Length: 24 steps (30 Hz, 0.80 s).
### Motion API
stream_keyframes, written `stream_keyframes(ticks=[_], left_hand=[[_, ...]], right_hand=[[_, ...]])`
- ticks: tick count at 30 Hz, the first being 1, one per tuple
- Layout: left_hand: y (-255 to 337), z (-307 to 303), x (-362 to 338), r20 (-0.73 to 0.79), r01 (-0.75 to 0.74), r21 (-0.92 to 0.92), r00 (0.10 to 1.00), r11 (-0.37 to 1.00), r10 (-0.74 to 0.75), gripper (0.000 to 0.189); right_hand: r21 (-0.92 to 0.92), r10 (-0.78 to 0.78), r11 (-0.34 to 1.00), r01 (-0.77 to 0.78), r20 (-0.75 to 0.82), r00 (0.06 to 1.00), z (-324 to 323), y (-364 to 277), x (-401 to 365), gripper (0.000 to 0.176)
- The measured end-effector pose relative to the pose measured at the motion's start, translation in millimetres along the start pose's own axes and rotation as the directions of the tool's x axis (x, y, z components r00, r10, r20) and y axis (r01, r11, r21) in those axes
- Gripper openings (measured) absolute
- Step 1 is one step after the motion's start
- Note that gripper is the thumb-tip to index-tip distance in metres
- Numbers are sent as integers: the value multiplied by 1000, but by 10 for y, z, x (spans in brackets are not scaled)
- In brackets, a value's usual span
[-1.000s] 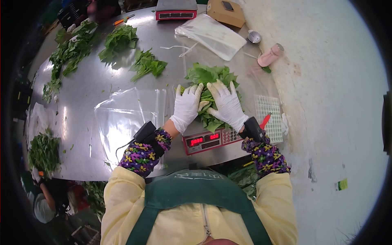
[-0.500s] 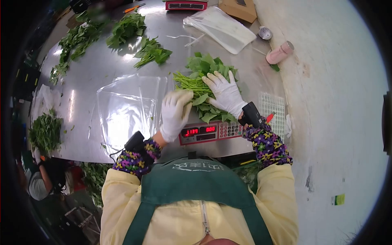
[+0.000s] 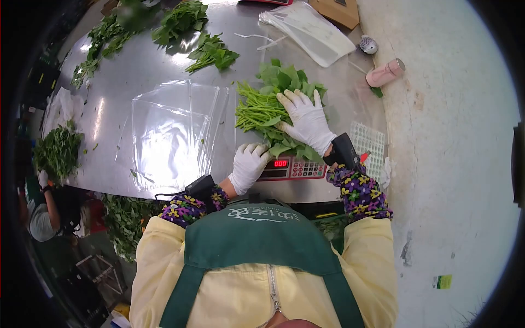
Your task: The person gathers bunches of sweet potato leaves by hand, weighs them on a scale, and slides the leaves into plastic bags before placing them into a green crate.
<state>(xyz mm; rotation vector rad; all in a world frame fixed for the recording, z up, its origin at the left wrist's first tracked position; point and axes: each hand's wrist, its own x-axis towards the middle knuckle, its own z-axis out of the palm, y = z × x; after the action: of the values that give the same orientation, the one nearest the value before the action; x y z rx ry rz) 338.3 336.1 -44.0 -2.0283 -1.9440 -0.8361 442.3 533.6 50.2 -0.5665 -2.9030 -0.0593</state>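
Note:
A bunch of leafy green stems (image 3: 257, 109) lies on the red scale (image 3: 309, 168), its cut ends toward the left. My right hand (image 3: 307, 119), in a white glove, rests on the leaves with fingers spread. Below the stems, my left hand (image 3: 249, 167), also gloved, is over the left part of the scale's display, its fingers curled together near the bunch's lower edge. Whatever those fingers hold, if anything, is hidden. The visible part of the display reads 0.00.
Clear plastic bags (image 3: 169, 131) lie left of the scale, and more bags (image 3: 309, 33) at the back. Loose greens (image 3: 180, 24) lie at the back left. A pink bottle (image 3: 385, 72) and an egg-tray-like sheet (image 3: 367, 147) are on the right. Another person (image 3: 44, 213) is at far left.
My left hand has moved off the stems, down and to the right, and now covers part of the display. My right hand stays on the leaves. The whole view has shifted slightly.

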Motion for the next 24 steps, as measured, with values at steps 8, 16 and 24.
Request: stream_keyframes(ticks=[8,16,24], left_hand=[[-111,-380,434,-188,-16,7,982,1000,17,19],[-473,-585,1079,117,-150,-111,980,982,163,24],[-601,-508,1210,162,-161,-249,965,955,205,31]], right_hand=[[-4,-4,1000,4,19,1000,-17,-94,-46,71],[319,14,929,-188,477,879,-266,127,170,81],[391,96,896,-210,290,952,-653,392,950,51]])
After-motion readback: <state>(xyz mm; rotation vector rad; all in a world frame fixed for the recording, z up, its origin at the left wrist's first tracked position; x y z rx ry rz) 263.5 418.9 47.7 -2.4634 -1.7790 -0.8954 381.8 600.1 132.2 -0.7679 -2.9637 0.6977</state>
